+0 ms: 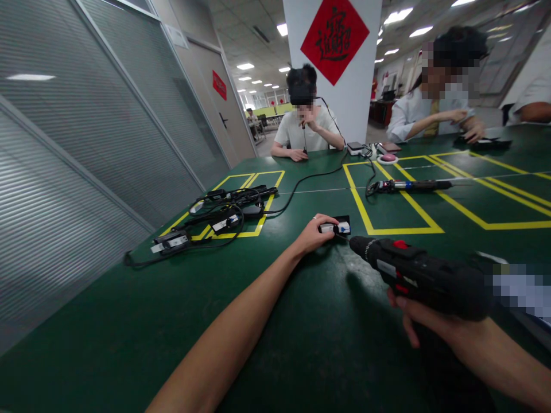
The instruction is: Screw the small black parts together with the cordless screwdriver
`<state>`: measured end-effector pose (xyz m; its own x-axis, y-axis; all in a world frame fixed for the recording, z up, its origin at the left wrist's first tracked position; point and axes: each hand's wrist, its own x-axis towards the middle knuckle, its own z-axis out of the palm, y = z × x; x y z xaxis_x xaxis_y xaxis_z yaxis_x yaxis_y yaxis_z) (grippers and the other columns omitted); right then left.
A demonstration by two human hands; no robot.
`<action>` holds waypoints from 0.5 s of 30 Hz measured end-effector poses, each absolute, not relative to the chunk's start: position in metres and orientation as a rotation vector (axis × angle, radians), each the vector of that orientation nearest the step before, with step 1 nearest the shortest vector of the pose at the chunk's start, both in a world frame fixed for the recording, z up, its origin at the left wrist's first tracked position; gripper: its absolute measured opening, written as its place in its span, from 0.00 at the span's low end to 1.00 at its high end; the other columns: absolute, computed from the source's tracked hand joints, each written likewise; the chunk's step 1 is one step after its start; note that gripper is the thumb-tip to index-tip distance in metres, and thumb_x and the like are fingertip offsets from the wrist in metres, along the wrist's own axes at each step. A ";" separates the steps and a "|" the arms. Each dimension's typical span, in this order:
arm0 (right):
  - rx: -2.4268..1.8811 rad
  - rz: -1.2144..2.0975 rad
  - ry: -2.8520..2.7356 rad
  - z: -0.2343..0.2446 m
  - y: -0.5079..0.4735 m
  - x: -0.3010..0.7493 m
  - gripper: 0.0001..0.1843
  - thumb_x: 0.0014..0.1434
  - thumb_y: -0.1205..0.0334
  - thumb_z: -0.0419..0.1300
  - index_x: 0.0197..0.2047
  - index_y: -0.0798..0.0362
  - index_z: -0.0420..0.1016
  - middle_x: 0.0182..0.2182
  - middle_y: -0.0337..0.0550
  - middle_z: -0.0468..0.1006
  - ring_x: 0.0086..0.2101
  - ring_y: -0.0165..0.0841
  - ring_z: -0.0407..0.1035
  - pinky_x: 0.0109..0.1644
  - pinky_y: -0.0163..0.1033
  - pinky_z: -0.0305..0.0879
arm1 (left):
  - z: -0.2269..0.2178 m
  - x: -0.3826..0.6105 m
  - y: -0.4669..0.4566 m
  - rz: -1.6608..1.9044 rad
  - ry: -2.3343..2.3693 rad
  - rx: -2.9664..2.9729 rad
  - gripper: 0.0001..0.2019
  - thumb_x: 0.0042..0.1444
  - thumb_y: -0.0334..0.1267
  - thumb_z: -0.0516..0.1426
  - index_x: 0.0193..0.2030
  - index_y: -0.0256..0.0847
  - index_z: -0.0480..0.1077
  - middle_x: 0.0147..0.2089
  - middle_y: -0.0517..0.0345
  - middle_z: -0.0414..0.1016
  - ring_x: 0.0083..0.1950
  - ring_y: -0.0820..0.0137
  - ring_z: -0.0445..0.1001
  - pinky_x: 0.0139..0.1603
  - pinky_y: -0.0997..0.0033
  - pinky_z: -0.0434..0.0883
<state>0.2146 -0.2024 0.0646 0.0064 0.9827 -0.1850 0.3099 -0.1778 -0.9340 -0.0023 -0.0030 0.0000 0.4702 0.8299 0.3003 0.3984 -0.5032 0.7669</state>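
Note:
My right hand (434,322) is wrapped around the handle of a black cordless drill (424,272) with red accents. The drill points left, and its thin bit reaches a small black block (344,226) with white and blue parts on its face. Whether the bit touches the block or stops just short of it, I cannot tell. Thumb and fingers of my left hand (314,234) grip the left end of this block and hold it on the green table (275,321). My fingers cover part of the block.
Several black devices with tangled cables (235,209) lie at the left inside yellow tape. A pen-shaped tool with a cord (411,185) rests at the right. Farther back are a white box (355,148) and a pink round item (388,158). Other people sit across the table.

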 end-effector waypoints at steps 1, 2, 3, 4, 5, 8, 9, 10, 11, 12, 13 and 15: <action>-1.607 1.190 -1.368 0.065 -0.203 0.215 0.13 0.48 0.52 0.61 0.37 0.48 0.70 0.22 0.37 0.80 0.15 0.33 0.71 0.24 0.40 0.68 | 0.000 -0.002 -0.003 0.900 1.015 2.099 0.17 0.48 0.31 0.56 0.47 0.39 0.73 0.49 0.52 0.68 0.51 0.66 0.68 0.55 0.66 0.67; -1.645 1.182 -1.373 0.065 -0.204 0.216 0.14 0.49 0.51 0.61 0.37 0.48 0.70 0.19 0.36 0.79 0.16 0.35 0.72 0.26 0.41 0.69 | 0.000 -0.002 -0.003 0.899 1.018 2.101 0.17 0.48 0.31 0.56 0.47 0.39 0.74 0.49 0.52 0.69 0.52 0.65 0.68 0.55 0.65 0.67; -1.675 1.177 -1.384 0.065 -0.204 0.217 0.15 0.49 0.50 0.60 0.38 0.48 0.71 0.16 0.35 0.77 0.17 0.36 0.72 0.27 0.42 0.69 | 0.000 -0.002 -0.003 0.897 1.025 2.102 0.17 0.48 0.31 0.56 0.47 0.39 0.74 0.49 0.52 0.69 0.52 0.65 0.68 0.55 0.65 0.67; -1.689 1.175 -1.398 0.065 -0.205 0.217 0.16 0.50 0.50 0.60 0.39 0.48 0.71 0.13 0.33 0.75 0.18 0.37 0.72 0.28 0.42 0.69 | 0.001 -0.002 -0.004 0.891 1.035 2.103 0.17 0.48 0.31 0.56 0.47 0.39 0.74 0.49 0.52 0.69 0.52 0.65 0.68 0.56 0.65 0.67; -1.689 1.177 -1.404 0.064 -0.205 0.217 0.17 0.50 0.49 0.60 0.41 0.49 0.71 0.11 0.32 0.74 0.17 0.38 0.72 0.28 0.42 0.69 | 0.002 -0.002 -0.004 0.885 1.043 2.104 0.17 0.49 0.31 0.56 0.47 0.40 0.74 0.50 0.52 0.69 0.52 0.65 0.67 0.56 0.65 0.66; -1.628 1.185 -1.360 0.063 -0.205 0.215 0.20 0.49 0.50 0.60 0.44 0.49 0.70 0.16 0.34 0.77 0.15 0.36 0.71 0.25 0.42 0.68 | 0.004 -0.002 -0.005 0.873 1.045 2.101 0.17 0.48 0.31 0.56 0.47 0.39 0.74 0.50 0.52 0.69 0.52 0.65 0.67 0.56 0.65 0.66; -1.613 1.184 -1.339 0.063 -0.205 0.214 0.22 0.49 0.50 0.60 0.45 0.50 0.69 0.18 0.35 0.78 0.15 0.35 0.70 0.24 0.42 0.68 | 0.004 -0.002 -0.005 0.878 1.039 2.101 0.17 0.48 0.31 0.56 0.47 0.39 0.74 0.50 0.52 0.69 0.52 0.65 0.67 0.56 0.65 0.66; -1.602 1.183 -1.323 0.063 -0.204 0.213 0.23 0.48 0.50 0.60 0.47 0.50 0.69 0.21 0.36 0.79 0.14 0.34 0.70 0.23 0.41 0.67 | 0.003 -0.002 -0.005 0.885 1.030 2.105 0.17 0.48 0.31 0.57 0.47 0.39 0.74 0.50 0.52 0.69 0.52 0.65 0.67 0.56 0.65 0.66; -1.590 1.185 -1.320 0.063 -0.204 0.212 0.24 0.48 0.50 0.59 0.48 0.50 0.67 0.22 0.37 0.80 0.14 0.33 0.69 0.22 0.41 0.67 | 0.003 -0.003 -0.004 0.896 1.019 2.108 0.17 0.48 0.31 0.57 0.47 0.39 0.74 0.49 0.52 0.69 0.52 0.66 0.68 0.56 0.66 0.66; -1.574 1.190 -1.325 0.063 -0.203 0.212 0.24 0.48 0.51 0.59 0.48 0.51 0.67 0.23 0.37 0.80 0.14 0.33 0.69 0.21 0.40 0.66 | 0.002 -0.003 -0.004 0.904 1.008 2.111 0.17 0.48 0.31 0.57 0.47 0.39 0.74 0.49 0.52 0.69 0.52 0.66 0.68 0.56 0.66 0.66; -1.560 1.195 -1.335 0.063 -0.203 0.211 0.23 0.48 0.52 0.59 0.47 0.51 0.66 0.24 0.38 0.80 0.14 0.33 0.69 0.21 0.40 0.66 | 0.001 -0.003 -0.003 0.908 0.999 2.112 0.17 0.48 0.31 0.57 0.47 0.39 0.74 0.49 0.52 0.69 0.52 0.66 0.68 0.55 0.66 0.66; -1.544 1.196 -1.351 0.063 -0.202 0.211 0.22 0.48 0.53 0.59 0.46 0.51 0.66 0.25 0.39 0.80 0.14 0.32 0.69 0.20 0.40 0.66 | 0.000 -0.003 -0.002 0.914 0.991 2.112 0.17 0.48 0.31 0.57 0.47 0.38 0.74 0.49 0.52 0.69 0.51 0.66 0.68 0.55 0.66 0.66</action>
